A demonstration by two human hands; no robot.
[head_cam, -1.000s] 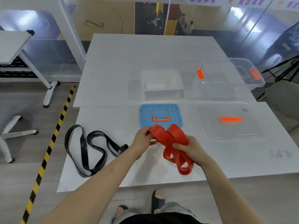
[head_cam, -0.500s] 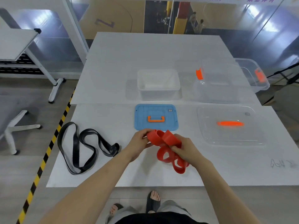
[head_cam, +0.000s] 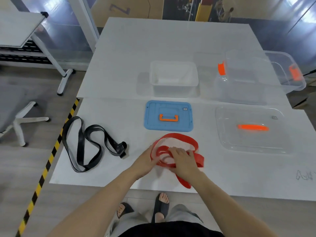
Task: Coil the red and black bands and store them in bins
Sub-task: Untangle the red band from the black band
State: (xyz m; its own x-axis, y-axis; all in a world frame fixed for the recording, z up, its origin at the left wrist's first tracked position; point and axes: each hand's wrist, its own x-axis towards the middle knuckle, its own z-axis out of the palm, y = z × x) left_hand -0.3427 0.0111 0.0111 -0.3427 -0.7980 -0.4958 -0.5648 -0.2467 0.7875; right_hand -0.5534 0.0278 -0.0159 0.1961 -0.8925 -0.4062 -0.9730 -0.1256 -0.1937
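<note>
Lowered from mid-air onto the table (head_cam: 222,182), the red band (head_cam: 179,139) now lies in loose loops just in front of the blue lid (head_cam: 168,116), where half a second ago it was held bunched between both hands. Head view: the left hand (head_cam: 145,162) cups the loops' left edge, while the right hand (head_cam: 183,161) presses flat on the crossing strands, pinning them; a free tail trails toward the table's near edge. Neither hand is closed round the band. The black band (head_cam: 89,144) sprawls uncoiled, well left of the blue lid. Behind that lid stands the open white bin (head_cam: 173,77); to its right are the clear bin (head_cam: 242,82) and the clear lid (head_cam: 249,129). Judgement: coiling of the red band is under way on the tabletop, not finished; storage and the black band remain.
</note>
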